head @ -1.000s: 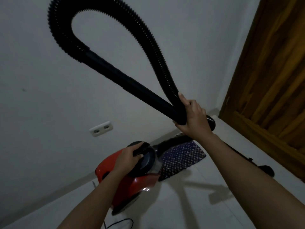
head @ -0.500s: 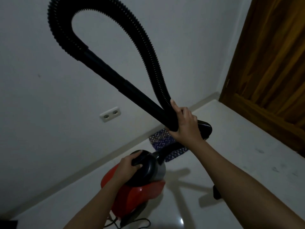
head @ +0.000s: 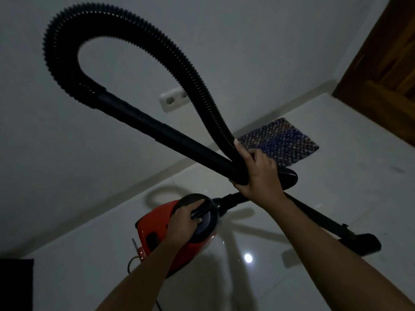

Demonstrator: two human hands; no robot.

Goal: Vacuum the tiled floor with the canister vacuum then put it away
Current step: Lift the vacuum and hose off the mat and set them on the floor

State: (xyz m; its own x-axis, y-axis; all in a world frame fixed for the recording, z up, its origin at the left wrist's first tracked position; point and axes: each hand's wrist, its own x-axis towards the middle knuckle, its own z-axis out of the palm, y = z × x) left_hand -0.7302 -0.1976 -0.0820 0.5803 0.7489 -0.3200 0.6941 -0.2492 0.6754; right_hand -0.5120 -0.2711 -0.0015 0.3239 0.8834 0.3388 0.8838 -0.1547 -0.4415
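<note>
A red canister vacuum [head: 157, 230] with a black round top hangs just above the white tiled floor [head: 348, 164]. My left hand [head: 183, 223] grips its black carry handle. A black ribbed hose [head: 134, 25] loops high in front of the wall and crosses the rigid black tube [head: 161, 131]. My right hand [head: 258, 173] clasps hose and tube together where they cross. The tube runs on down to the right, under my right forearm, to the floor nozzle [head: 368, 243] near the tiles.
A patterned blue mat [head: 280, 140] lies on the floor by the wall. A white double socket [head: 171, 101] sits low on the grey wall. A wooden door [head: 386, 52] stands at the right. A dark object [head: 15, 283] fills the bottom left corner. A thin cord [head: 132, 262] trails behind the vacuum.
The view has swung left and down: mat, socket and door shifted to the right and up, and the nozzle is back in view at the right. Both hands kept their grips.
</note>
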